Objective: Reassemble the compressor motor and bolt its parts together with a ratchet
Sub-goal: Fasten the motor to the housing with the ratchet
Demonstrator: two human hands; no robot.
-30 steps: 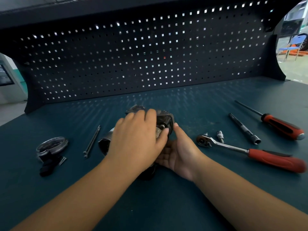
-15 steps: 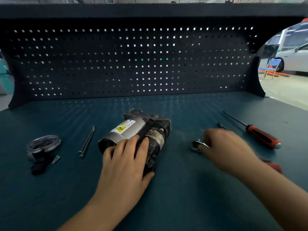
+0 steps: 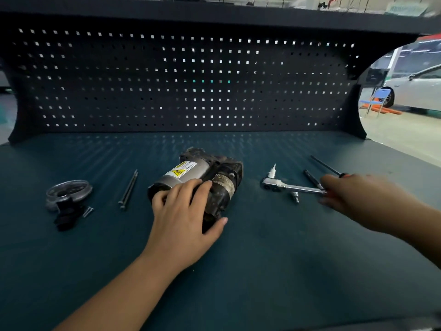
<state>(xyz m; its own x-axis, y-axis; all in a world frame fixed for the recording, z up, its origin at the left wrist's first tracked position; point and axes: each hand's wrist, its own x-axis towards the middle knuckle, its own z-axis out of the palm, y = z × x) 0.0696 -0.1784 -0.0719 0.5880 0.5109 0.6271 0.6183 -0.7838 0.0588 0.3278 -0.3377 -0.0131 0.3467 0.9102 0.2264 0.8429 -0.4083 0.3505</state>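
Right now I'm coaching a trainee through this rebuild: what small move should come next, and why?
Probably lift the ratchet and swing it toward the compressor motor. The right hand appears to grip its handle, a bit sits in its head, and the left hand holds the motor. The long bolts lie loose left of it, though, so they may need seating first.

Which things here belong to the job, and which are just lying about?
Job: compressor motor, held by left hand; ratchet, gripped by right hand; long bolts; round end cover.
Lying about: screwdriver; extension bar; loose bit.
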